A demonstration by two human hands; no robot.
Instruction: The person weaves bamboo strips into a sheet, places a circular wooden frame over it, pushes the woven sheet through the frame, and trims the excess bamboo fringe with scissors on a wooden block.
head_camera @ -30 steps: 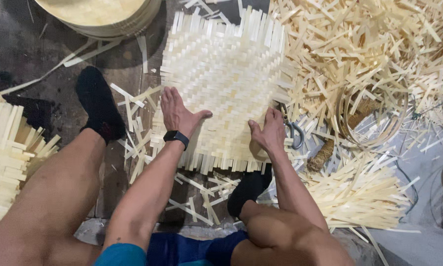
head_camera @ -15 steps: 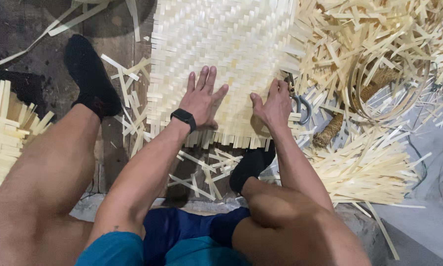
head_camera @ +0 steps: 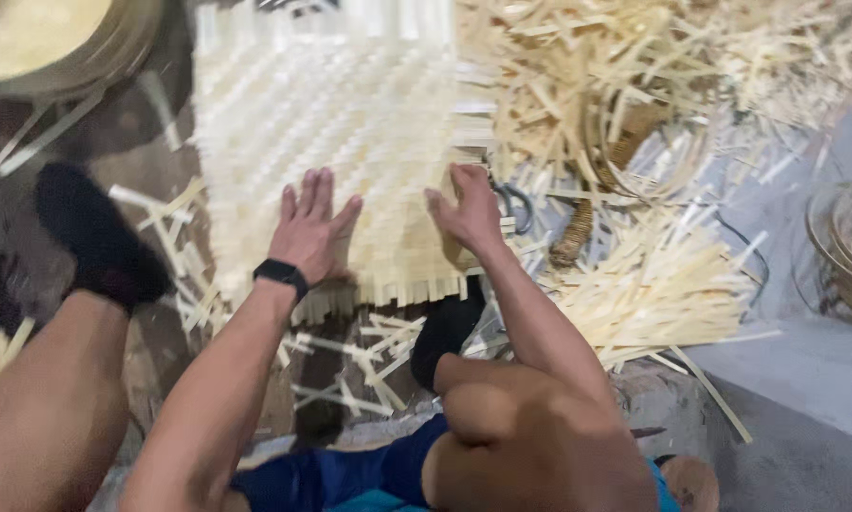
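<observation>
**Two flat hands on a woven mat**

A big pale woven mat lies flat on the floor, right in front of the person. The left hand rests on the mat near its bottom edge. Its fingers are spread apart and flat, so the grip is not closed on anything. The right hand presses on the mat's right side near the bottom corner. Its fingers are apart too, holding nothing. A black wristband sits on the left wrist.

To do this well, I think both palms should stay flat and push down evenly, so the strips stay tight and do not slide. The loose strip ends at the bottom edge look thin, so a gentle touch is best.

A black sock foot is on the left, and another peeks out just under the mat. A big heap of cut strips lies on the right. A round ring of coiled strip sits in that heap.

No boxes, labels or signs show here.
</observation>
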